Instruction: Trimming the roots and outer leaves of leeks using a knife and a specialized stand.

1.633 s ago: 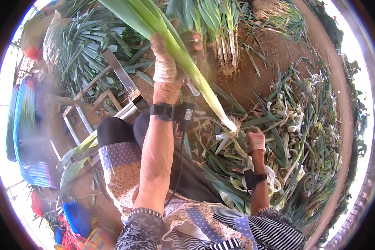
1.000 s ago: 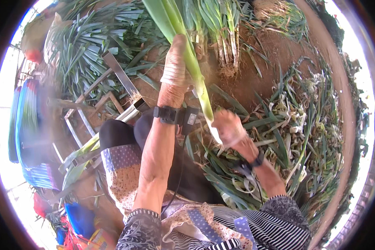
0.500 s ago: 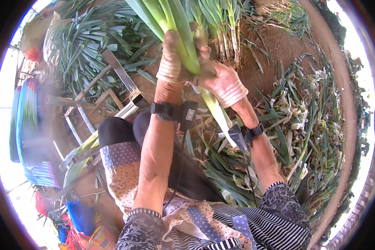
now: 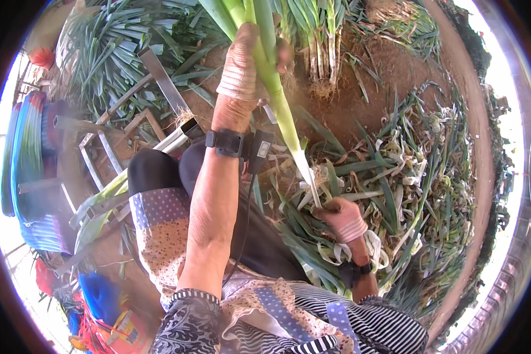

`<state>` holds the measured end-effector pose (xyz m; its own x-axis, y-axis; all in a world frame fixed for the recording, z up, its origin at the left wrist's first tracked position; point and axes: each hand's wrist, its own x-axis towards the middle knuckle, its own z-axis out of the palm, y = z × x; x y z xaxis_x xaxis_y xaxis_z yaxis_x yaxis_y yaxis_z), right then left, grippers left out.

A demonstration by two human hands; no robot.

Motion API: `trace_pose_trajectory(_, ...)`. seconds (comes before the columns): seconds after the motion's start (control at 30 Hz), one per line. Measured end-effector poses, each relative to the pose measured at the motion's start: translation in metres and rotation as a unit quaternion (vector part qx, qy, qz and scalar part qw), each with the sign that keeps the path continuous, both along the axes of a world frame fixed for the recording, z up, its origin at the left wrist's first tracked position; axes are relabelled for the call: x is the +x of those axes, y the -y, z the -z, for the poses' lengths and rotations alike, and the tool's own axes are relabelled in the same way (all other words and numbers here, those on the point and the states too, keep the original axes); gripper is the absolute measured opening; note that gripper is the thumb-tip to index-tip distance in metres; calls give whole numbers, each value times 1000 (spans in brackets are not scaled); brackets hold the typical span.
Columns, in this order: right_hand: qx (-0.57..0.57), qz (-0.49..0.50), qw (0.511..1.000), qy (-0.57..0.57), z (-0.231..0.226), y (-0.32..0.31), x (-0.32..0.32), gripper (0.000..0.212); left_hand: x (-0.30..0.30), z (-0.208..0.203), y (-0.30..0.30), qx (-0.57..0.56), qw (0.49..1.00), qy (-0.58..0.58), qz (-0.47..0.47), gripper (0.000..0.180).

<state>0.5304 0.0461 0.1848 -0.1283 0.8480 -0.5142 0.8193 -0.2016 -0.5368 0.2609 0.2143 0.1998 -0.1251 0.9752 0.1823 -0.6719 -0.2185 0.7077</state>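
Note:
A thick leek [image 4: 286, 127] slants down through the upper middle, its green leaves at the top and its white root end lower right. My left hand [image 4: 240, 65], in a worn pale glove, is closed round its green upper stalk. A short pale flat piece [image 4: 269, 114] sticks out below that hand; I cannot make out what it is. My right hand [image 4: 342, 219], gloved too, is closed on a thin leaf strip [image 4: 315, 192] beside the root end, low over the heap of stripped leaves [image 4: 407, 171].
A metal frame [image 4: 165, 79] stands at the left, with leeks [image 4: 109, 189] lying across it. Behind it spreads a big leek pile [image 4: 115, 59]. An upright bundle of leeks [image 4: 321, 47] stands on the soil at the back. Blue and red bags [image 4: 103, 295] lie at lower left.
My right hand has moved from the middle of the stalk down and right, past the root end, with a leaf strip. My left hand still grips the leek, slightly higher in view.

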Motion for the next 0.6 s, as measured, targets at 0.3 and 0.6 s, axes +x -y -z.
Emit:
trace_pose_trajectory(0.3, -43, 16, 937, 346, 121, 51, 136, 34, 17, -2, -2, -45, 998, 30, -26, 69)
trace_pose_trajectory(0.6, 432, -12, 884, -178, -13, -114, -74, 36, 23, -3, 2, -66, 995, 69, -15, 65)
